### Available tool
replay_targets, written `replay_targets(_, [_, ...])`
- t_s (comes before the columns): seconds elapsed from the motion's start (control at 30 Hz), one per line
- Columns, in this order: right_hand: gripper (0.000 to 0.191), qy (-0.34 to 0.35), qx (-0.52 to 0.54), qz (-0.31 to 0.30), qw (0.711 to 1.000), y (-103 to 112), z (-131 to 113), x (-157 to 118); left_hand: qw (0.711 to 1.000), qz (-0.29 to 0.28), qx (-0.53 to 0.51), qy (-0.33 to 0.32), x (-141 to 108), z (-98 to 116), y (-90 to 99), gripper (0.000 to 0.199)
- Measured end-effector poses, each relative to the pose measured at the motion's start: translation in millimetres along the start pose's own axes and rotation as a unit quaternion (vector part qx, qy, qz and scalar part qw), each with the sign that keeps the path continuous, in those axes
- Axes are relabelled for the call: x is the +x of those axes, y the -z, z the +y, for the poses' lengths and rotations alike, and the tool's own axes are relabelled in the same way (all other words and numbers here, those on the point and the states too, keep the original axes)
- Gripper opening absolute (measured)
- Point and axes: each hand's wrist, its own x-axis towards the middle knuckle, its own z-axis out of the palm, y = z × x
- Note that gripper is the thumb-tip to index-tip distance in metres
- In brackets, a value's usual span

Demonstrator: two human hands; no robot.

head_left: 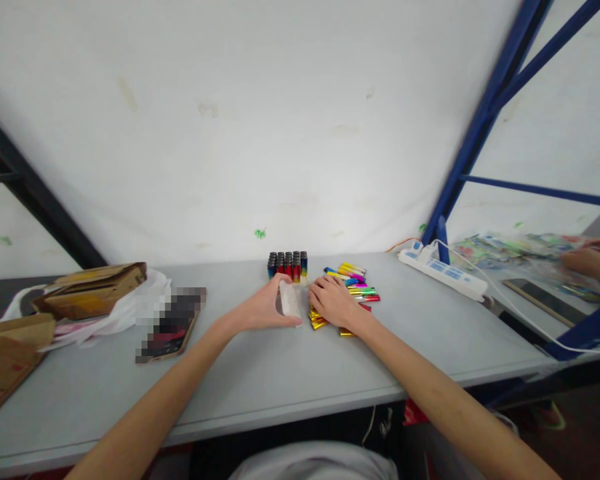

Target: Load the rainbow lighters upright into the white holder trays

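Observation:
Between the thumb and fingers of my left hand (266, 307) is a small whitish, partly clear box (291, 301), held just above the grey table. My right hand (331, 301) lies over a loose pile of shiny coloured lighters (361, 291), its fingers bent down onto gold ones (319, 322) at the pile's left side. Whether those fingers grip one is hidden. Behind the box, upright lighters with black tops (289, 266) stand packed in rows, with red, blue and yellow bodies.
Cardboard boxes (93, 291), a white plastic bag (147, 300) and a phone (173, 327) lie left on the table (260, 380). A power strip (443, 272) is at right beside a blue frame (473, 133). Another person's hand (593, 263) shows far right, over packets.

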Motion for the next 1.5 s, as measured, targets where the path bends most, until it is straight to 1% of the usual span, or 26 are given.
replay_targets(0.07, [0.033,0.008,0.027,0.014,1.000,2,3,2,0.999,-0.016,0.017,0.022,-11,-1,9.0,0.081])
replay_targets(0.13, [0.033,0.001,0.064,0.045,0.997,8,6,7,0.998,-0.025,0.016,0.049,-24,-4,16.0,0.076])
replay_targets(0.2, [0.033,-0.015,0.098,0.080,0.992,17,7,17,0.997,-0.021,0.016,0.067,-36,-9,20.9,0.072])
replay_targets(0.27, [0.031,-0.024,0.122,0.097,0.987,26,7,35,0.995,-0.002,0.048,0.085,-46,-15,24.3,0.071])
replay_targets(0.33, [0.033,-0.018,0.130,0.088,0.987,34,6,58,0.992,0.019,0.096,0.086,-54,-24,26.5,0.073])
replay_targets(0.4, [0.048,-0.012,0.116,0.063,0.991,36,3,83,0.986,0.019,0.143,0.080,-60,-36,27.7,0.075])
replay_targets(0.47, [0.068,-0.005,0.086,0.017,0.996,33,0,105,0.977,0.012,0.192,0.093,-64,-49,28.6,0.079])
replay_targets(0.53, [0.080,-0.003,0.059,-0.041,0.997,26,-4,120,0.969,0.014,0.226,0.098,-64,-61,30.0,0.080])
replay_targets(0.6, [0.086,-0.007,0.042,-0.079,0.996,18,-6,128,0.960,0.016,0.261,0.101,-59,-71,32.3,0.078])
replay_targets(0.63, [0.088,-0.011,0.036,-0.080,0.996,15,-6,129,0.954,0.014,0.280,0.107,-54,-76,34.0,0.077])
replay_targets(0.73, [0.087,-0.024,0.026,-0.045,0.998,8,-6,127,0.937,0.006,0.320,0.139,-31,-83,40.6,0.076])
replay_targets(0.8, [0.085,-0.037,0.026,-0.036,0.998,8,-5,124,0.932,0.013,0.322,0.164,-13,-85,45.6,0.075])
replay_targets(0.87, [0.084,-0.058,0.034,-0.043,0.997,9,-5,122,0.928,0.004,0.327,0.181,2,-86,49.3,0.071])
replay_targets(0.9, [0.084,-0.074,0.040,-0.045,0.995,10,-5,122,0.926,0.003,0.332,0.180,8,-85,50.0,0.071])
replay_targets(0.97, [0.083,-0.117,0.059,-0.053,0.990,13,-4,124,0.929,0.023,0.335,0.157,14,-82,48.0,0.076])
replay_targets(1.03, [0.081,-0.173,0.081,-0.065,0.979,17,-3,126,0.939,0.061,0.316,0.118,16,-75,40.7,0.085])
replay_targets(1.1, [0.078,-0.228,0.099,-0.079,0.965,21,-1,128,0.954,0.091,0.274,0.081,18,-64,29.2,0.094])
replay_targets(1.17, [0.078,-0.269,0.113,-0.088,0.952,26,1,131,0.968,0.105,0.222,0.051,22,-51,15.4,0.099])
replay_targets(1.27, [0.082,-0.305,0.132,-0.106,0.937,31,4,133,0.983,0.118,0.141,0.011,36,-34,-4.7,0.103])
replay_targets(1.3, [0.082,-0.315,0.138,-0.114,0.932,32,5,134,0.985,0.121,0.121,0.008,42,-30,-10.4,0.105])
replay_targets(1.37, [0.083,-0.330,0.151,-0.130,0.923,31,8,134,0.985,0.139,0.097,0.026,54,-26,-19.7,0.116])
replay_targets(1.4, [0.083,-0.331,0.155,-0.132,0.921,30,9,133,0.985,0.145,0.089,0.034,59,-26,-22.8,0.118])
replay_targets(1.5, [0.079,-0.309,0.158,-0.120,0.930,26,17,129,0.985,0.147,0.073,0.042,71,-29,-25.0,0.122])
